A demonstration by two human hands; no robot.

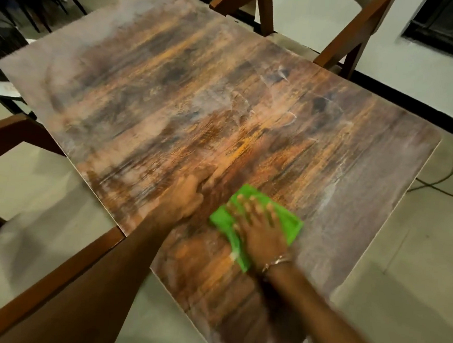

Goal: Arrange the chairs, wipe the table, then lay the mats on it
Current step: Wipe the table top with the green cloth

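A brown wood-grain table [198, 102] fills the view, streaked with pale smears. My right hand [260, 227] lies flat on a bright green cloth [290, 221] on the near part of the table, fingers spread and pressing it down. My left hand [183, 197] rests on the tabletop just left of the cloth, with its fingers blurred. A wooden chair [347, 37] with a pale seat stands at the far right side. Another wooden chair [11, 129] stands at the left side. No mats are in view.
A dark wooden chair frame [59, 277] runs along the near left edge under my left arm. A cable [450, 173] lies on the pale floor at right. Dark furniture legs [30, 5] stand at the far left. A dark window [450, 23] is at the top right.
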